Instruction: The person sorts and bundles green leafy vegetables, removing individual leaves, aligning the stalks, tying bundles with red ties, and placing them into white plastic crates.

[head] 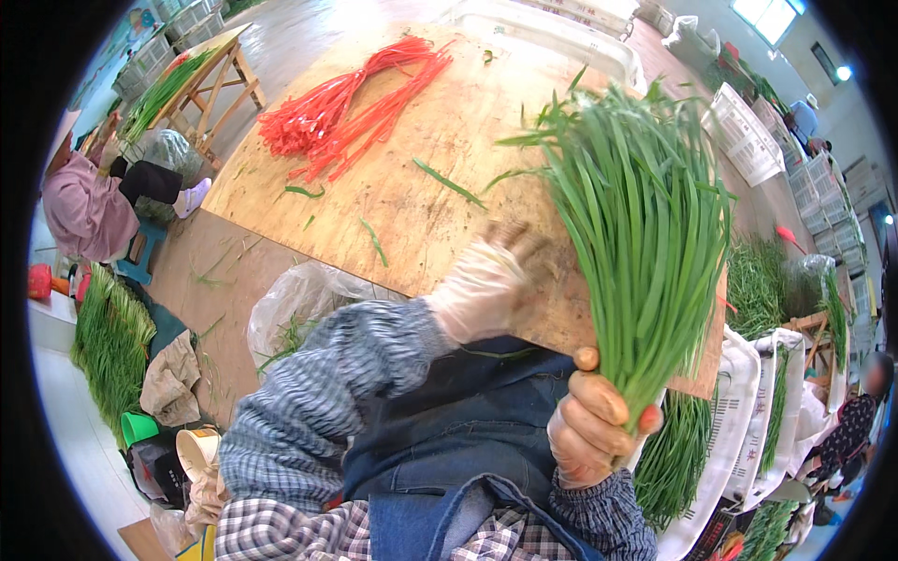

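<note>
My right hand (596, 421), in a thin glove with bare fingertips, grips a bunch of green garlic chives (638, 231) near its lower end. The leaves fan up and away over the right side of a wooden tabletop (435, 231). My left hand (494, 277), gloved too and blurred, hovers by the table's near edge with fingers apart and nothing in them. Farther back on the board lies a bundle of red plastic ties (351, 105). Loose leaf scraps (449, 184) are scattered on the wood.
A white crate (554, 38) stands at the table's far edge. To my right, white crates (722, 435) hold more chives (677, 456). A plastic bag (302, 301) sits at the left. A seated person (91, 196) works beside another table (196, 77); chives are piled (112, 343) at far left.
</note>
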The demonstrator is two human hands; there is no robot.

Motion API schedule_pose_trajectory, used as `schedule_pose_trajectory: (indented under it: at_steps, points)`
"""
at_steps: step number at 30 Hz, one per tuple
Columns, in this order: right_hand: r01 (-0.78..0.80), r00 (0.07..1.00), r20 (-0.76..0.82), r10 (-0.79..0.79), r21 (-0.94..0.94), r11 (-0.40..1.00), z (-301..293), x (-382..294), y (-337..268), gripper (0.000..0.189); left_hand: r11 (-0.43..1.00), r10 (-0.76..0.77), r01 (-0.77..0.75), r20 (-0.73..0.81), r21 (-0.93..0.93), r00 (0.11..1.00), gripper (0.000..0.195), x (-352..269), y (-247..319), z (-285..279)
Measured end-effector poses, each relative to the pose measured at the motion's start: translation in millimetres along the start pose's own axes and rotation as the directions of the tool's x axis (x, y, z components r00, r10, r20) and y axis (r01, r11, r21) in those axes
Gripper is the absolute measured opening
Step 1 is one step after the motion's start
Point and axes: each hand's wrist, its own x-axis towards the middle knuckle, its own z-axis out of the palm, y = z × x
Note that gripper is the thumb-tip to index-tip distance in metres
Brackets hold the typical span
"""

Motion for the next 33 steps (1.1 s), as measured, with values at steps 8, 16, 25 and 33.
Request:
schedule_pose_trajectory:
  at_steps: [8, 16, 25, 33]
  points:
    - [-0.472, 0.736, -0.672, 0.082, -0.423, 0.774, -44.5, -15.4, 31.0, 0.048, 0.752, -0.409, 0.469, -0.231, 0.464, 0.883, 0.028, -54.3, -65.1, -26.6]
    - [-0.282, 0.93, -0.327, 0.17, -0.334, 0.899, -26.4, 12.1, 19.6, 0.055, 0.474, -0.719, 0.692, 0.215, -0.544, 0.661, 0.029, -109.8, 25.6, -114.0]
    - [-0.325, 0.832, -0.553, 0.051, -0.409, 0.853, -56.5, -9.2, 60.1, 0.038, -0.193, -0.299, 0.815, 0.824, -0.546, 0.481, 0.054, -58.8, 45.8, -90.8]
    - [-0.41, 0.788, -0.598, 0.146, -0.334, 0.849, -64.8, -15.0, 67.6, 0.043, -0.435, -0.466, 0.607, 0.743, -0.666, 0.481, 0.042, -55.5, 48.4, -73.1]
